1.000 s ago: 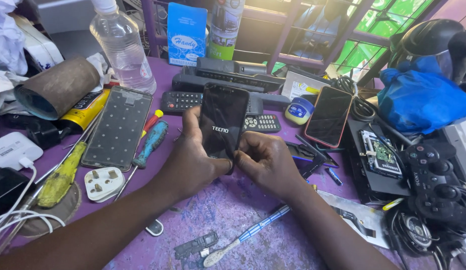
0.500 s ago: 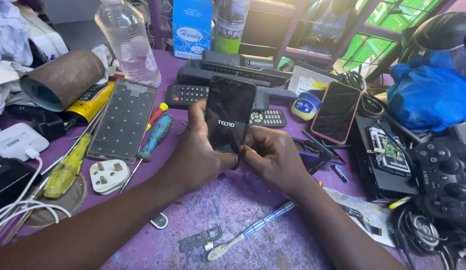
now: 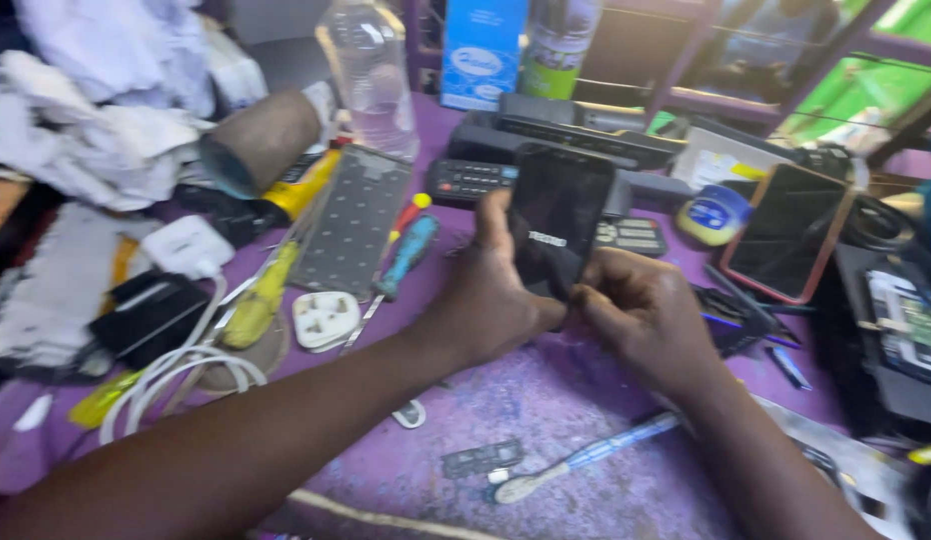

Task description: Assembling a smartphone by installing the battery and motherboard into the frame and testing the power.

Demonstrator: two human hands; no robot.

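- My left hand (image 3: 486, 300) is closed around the lower left edge of the black slab-shaped smartphone (image 3: 558, 215), thumb raised along its side.
- My right hand (image 3: 641, 315) is curled shut at the phone's bottom edge, fingertips pinching that end; whether they press a seam or only steady it, I cannot tell.
- The phone stands tilted, dark glossy face toward me, held clear above the purple worn surface (image 3: 586, 400).
- Behind the phone lies a black flat set-top box (image 3: 576, 135) and a dark keypad remote control (image 3: 466, 180).
- Left of the phone: a blue-handled screwdriver with a red and yellow cap (image 3: 406, 250), a grey perforated rectangular panel (image 3: 354, 220), a white three-pin plug (image 3: 324, 318) and a clear plastic bottle (image 3: 371, 75).
- Right of the phone: a second dark phone in a reddish-brown case (image 3: 786, 235) and a small round blue-lidded tin (image 3: 714, 213).
- Below the phone, nearer me: a blue and white toothbrush (image 3: 586, 462).
- Handling judgement: the phone looks light, rigid and smooth, so likely slippery; the glass face is probably fragile.
- Take hold along the two long side edges, not on the face; support the lower end from beneath.
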